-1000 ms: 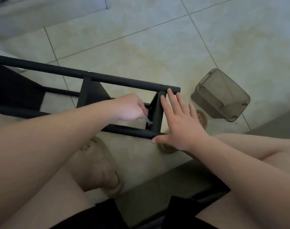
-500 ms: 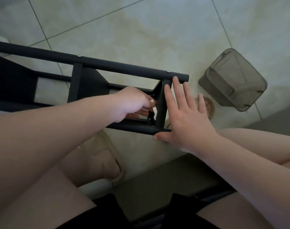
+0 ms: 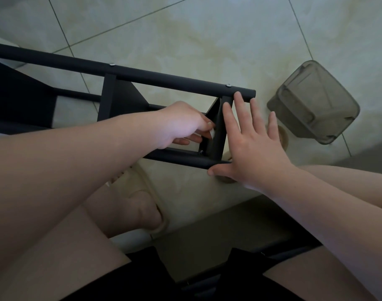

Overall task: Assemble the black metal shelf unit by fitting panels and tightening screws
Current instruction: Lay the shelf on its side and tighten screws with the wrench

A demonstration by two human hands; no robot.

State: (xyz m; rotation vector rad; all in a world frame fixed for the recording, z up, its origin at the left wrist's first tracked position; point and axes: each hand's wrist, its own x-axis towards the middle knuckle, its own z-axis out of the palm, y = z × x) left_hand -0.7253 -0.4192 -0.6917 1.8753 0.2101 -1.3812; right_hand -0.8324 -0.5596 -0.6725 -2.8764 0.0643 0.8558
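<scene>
The black shelf unit lies on its side on the floor, running from the upper left of the frame to just right of centre. Its upper tube slants down to the right, and a shorter lower tube sits below it. The end panel stands between the two tubes at their right-hand ends. A screw shows in the inner corner where this panel meets the lower tube, and two screw heads are already seated along the upper tube.

The left hand reaches inside the frame from the left. Its fingers are curled and pinch a small pale tool, probably a hex key, close against the inner face of the panel. The right hand is spread wide and flat, holding nothing. Its fingers press the outer face of the panel and its thumb lies under the end of the lower tube.

The step in hand looks like fastening the end panel at that lower corner. The next move seems to call for seating the tool tip in the screw and turning it in short arcs, since the space is tight, while the right hand braces the panel square.

A translucent grey bin lies tipped at the upper right, apart from the frame. A pale slipper sits below centre on the tiled floor.
</scene>
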